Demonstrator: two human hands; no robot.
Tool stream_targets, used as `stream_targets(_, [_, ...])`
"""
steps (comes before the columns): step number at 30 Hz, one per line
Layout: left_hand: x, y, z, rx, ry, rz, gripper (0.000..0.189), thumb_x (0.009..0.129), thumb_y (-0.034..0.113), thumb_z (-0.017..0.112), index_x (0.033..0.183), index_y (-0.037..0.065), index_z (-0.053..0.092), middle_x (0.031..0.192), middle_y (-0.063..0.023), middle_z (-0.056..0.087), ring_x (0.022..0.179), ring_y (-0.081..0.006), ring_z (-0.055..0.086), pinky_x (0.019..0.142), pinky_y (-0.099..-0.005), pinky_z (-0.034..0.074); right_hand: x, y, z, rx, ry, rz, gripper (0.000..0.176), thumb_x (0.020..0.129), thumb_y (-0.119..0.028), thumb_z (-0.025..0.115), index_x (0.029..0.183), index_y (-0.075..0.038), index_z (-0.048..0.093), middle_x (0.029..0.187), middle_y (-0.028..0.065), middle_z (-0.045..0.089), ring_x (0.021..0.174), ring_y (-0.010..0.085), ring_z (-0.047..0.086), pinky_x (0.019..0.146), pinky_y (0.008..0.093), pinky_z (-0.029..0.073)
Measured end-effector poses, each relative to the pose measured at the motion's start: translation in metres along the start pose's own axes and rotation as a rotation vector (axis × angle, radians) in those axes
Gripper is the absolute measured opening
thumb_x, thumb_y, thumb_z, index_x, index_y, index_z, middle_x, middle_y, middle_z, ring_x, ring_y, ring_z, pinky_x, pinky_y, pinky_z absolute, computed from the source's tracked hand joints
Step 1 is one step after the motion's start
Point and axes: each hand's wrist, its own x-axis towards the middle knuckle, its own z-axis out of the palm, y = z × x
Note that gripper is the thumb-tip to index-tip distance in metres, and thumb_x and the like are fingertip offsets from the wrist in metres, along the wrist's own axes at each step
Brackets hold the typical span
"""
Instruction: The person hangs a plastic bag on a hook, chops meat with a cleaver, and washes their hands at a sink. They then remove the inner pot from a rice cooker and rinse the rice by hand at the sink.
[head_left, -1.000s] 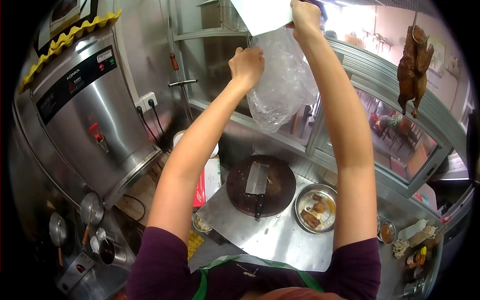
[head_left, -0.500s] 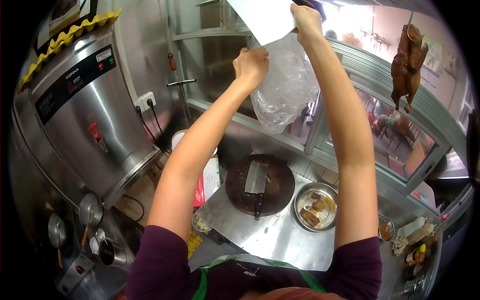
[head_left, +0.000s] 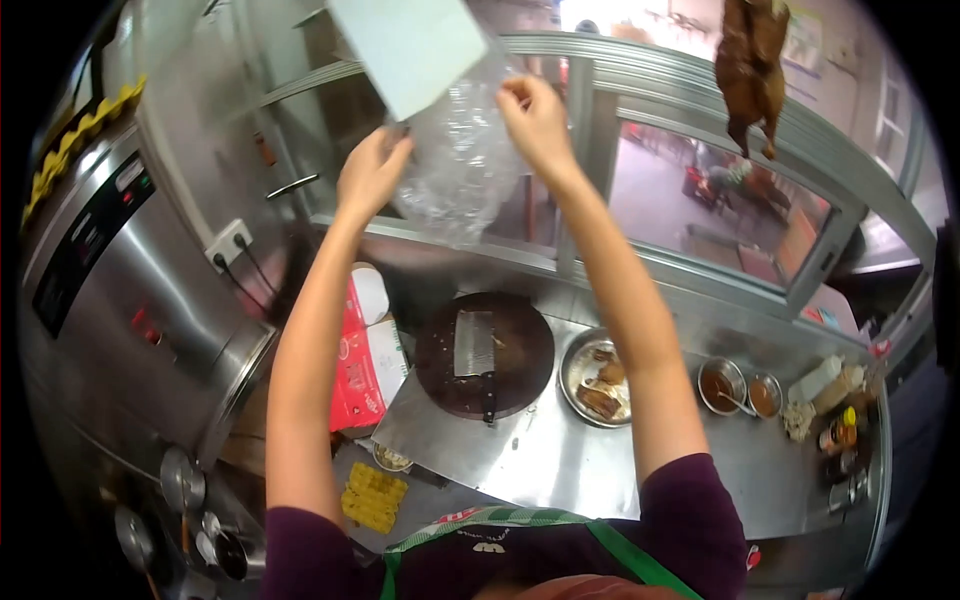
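A clear plastic bag point(head_left: 455, 180) hangs between my hands, in front of the metal-framed window. My left hand point(head_left: 372, 175) is closed at the bag's left edge, just under the lower corner of a white panel point(head_left: 410, 50). On the other side, my right hand point(head_left: 538, 125) pinches the bag's upper right edge between thumb and fingers. Below them, a cleaver point(head_left: 474, 345) lies flat on a round dark chopping block point(head_left: 527, 375). To the block's right stands a metal bowl point(head_left: 568, 398) with pieces of cooked meat point(head_left: 600, 400).
A roast duck point(head_left: 750, 70) hangs at upper right. Sauce bowls point(head_left: 720, 388) and several bottles point(head_left: 840, 432) stand on the right counter. Left of the block are a red-and-white box point(head_left: 358, 375) and a yellow tray point(head_left: 375, 497). A steel water boiler point(head_left: 130, 270) stands far left.
My right hand has come down from beside the white panel to the bag's right edge. Both hands and the bag sit further left in view, and the camera has turned right.
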Motion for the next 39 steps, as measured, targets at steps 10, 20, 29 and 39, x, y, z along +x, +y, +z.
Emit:
stream_targets(10, [-0.270,-0.106,0.001,-0.168,-0.183,-0.683,0.038,0.082,0.020,0.057,0.113,-0.001,0.048,0.101,-0.0082,0.056,0.092,-0.0140,0.052,0.081,-0.0259,0.041,-0.289,-0.037,-0.068,0.189,-0.622,0.504,0.018,0.078,-0.008,0.054,0.095,-0.002,0.053,0.080,0.0090,0.051,0.067,0.0207,0.054,0.060,0.0284,0.043])
stream_targets(20, [-0.627,-0.074,-0.142,0.152,-0.241,-1.247,0.020,0.085,0.018,0.053,0.086,-0.001,0.058,0.073,-0.0027,0.057,0.064,-0.0099,0.051,0.059,-0.0238,0.042,-0.445,-0.085,-0.127,-0.114,-1.118,0.307,0.013,0.074,-0.011,0.053,0.085,-0.004,0.054,0.078,0.0109,0.056,0.075,0.0266,0.057,0.062,0.0363,0.048])
stream_targets(29, [-0.909,0.088,-0.212,-0.240,-0.070,-2.066,0.027,0.085,0.028,0.050,0.100,0.006,0.055,0.081,-0.0078,0.061,0.070,-0.0170,0.059,0.053,-0.0363,0.046,-0.501,-0.153,-0.109,-0.154,-1.193,0.472,0.015,0.079,-0.016,0.050,0.087,-0.004,0.057,0.079,0.0157,0.059,0.071,0.0333,0.058,0.063,0.0404,0.046])
stream_targets(39, [-1.035,0.221,-0.254,0.362,-1.185,-1.552,0.032,0.083,0.027,0.051,0.102,0.001,0.053,0.083,-0.0091,0.062,0.069,-0.0196,0.059,0.056,-0.0361,0.046,-0.461,-0.029,-0.028,-0.593,-0.721,0.607,0.040,0.074,-0.027,0.061,0.101,-0.002,0.047,0.100,0.0209,0.053,0.088,0.0378,0.055,0.072,0.0443,0.044])
